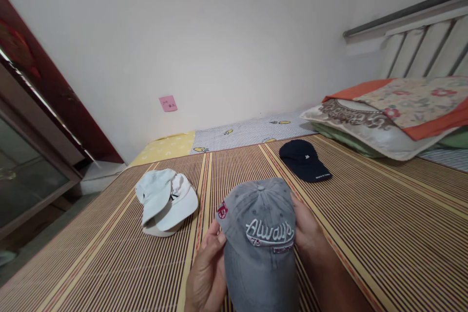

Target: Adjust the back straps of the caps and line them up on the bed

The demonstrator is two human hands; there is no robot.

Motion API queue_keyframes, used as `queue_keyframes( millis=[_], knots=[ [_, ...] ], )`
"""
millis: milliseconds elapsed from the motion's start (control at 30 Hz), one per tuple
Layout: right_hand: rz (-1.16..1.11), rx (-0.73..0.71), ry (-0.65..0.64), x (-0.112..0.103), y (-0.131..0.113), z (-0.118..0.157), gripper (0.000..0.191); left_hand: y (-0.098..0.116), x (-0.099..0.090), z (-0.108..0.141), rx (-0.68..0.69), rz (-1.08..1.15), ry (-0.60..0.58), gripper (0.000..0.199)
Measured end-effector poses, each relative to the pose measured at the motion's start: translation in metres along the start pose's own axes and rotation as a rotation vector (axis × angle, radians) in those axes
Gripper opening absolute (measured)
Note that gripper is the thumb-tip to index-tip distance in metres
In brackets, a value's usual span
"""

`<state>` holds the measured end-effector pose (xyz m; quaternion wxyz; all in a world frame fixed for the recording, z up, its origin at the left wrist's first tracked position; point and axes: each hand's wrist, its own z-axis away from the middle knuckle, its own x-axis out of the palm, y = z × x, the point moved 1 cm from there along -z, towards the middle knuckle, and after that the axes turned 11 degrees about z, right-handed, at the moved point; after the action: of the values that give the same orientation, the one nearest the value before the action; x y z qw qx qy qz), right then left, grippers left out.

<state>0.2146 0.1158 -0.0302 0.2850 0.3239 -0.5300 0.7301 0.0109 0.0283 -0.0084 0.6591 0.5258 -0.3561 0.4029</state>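
Note:
A grey cap (261, 224) with "Always" lettering is held up at the bottom centre, its brim pointing down toward me. My left hand (208, 268) grips its left side, and my right hand (307, 229) holds the right side, with its fingers partly hidden behind the crown. To the left, a pale greenish cap (155, 190) overlaps a white cap (183, 204) on the striped mat (120, 258); another light brim shows beneath them. Beyond the grey cap, to the right, a navy cap (302, 158) rests on the mat.
Stacked pillows (351, 117) with an orange-edged floral cloth (424, 102) lie at the right, below a radiator (427, 48). A pink note (167, 103) is on the wall behind. A dark red door frame (54, 73) stands at the left.

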Motion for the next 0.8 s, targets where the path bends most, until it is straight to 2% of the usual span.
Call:
queue_keyframes(
  millis=[267,400,533,667,733,800],
  knots=[
    [0.018,-0.084,0.037,0.006,-0.010,0.007,0.018,0.002,0.003,-0.001,0.028,-0.015,-0.024,0.032],
    [0.033,-0.060,-0.018,0.006,-0.014,0.009,0.026,0.003,0.003,-0.003,0.049,0.034,0.042,0.029],
    [0.031,-0.103,0.060,0.008,-0.013,0.009,0.023,0.004,0.000,-0.005,0.040,0.071,0.086,0.037],
    [-0.018,-0.029,0.102,0.017,-0.012,0.013,0.024,0.005,-0.007,-0.010,-0.046,0.102,0.014,0.042],
    [-0.048,-0.002,0.104,0.020,-0.012,0.015,0.027,0.004,-0.010,-0.012,-0.094,0.120,-0.045,0.039],
    [-0.068,-0.001,0.113,0.021,-0.012,0.016,0.029,0.003,-0.011,-0.015,-0.126,0.153,-0.052,0.034]
  ],
)
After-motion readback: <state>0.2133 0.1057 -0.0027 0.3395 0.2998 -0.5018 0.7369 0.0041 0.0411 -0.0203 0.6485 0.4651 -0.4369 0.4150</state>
